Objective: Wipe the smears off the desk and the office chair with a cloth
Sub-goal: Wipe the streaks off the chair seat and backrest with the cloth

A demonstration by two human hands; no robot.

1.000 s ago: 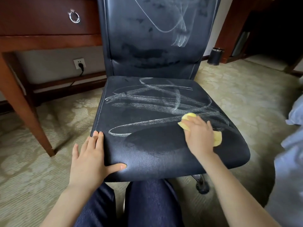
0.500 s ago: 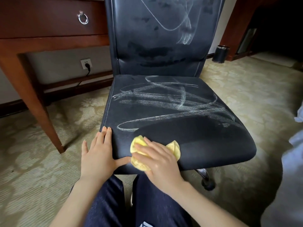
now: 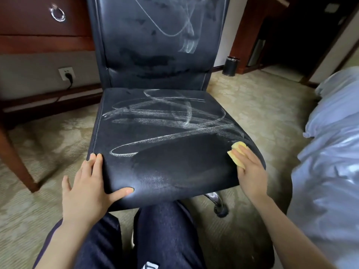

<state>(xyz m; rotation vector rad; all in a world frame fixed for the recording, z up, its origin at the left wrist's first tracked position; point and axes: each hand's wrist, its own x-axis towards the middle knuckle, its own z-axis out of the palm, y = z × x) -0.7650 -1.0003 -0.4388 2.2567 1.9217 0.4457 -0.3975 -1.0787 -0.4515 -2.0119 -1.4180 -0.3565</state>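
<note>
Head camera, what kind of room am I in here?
Likely a hotel room or bedroom: white bedding lies right of the black office chair, a wooden desk stands at left, and patterned carpet covers the floor.

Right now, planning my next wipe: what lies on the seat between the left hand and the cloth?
Head view: mostly bare seat; one smear ends near the left hand; by the cloth it's clean.

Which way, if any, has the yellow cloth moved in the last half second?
Yes: the cloth slid right across the seat, from beside the left hand at the front to the right edge.
</note>
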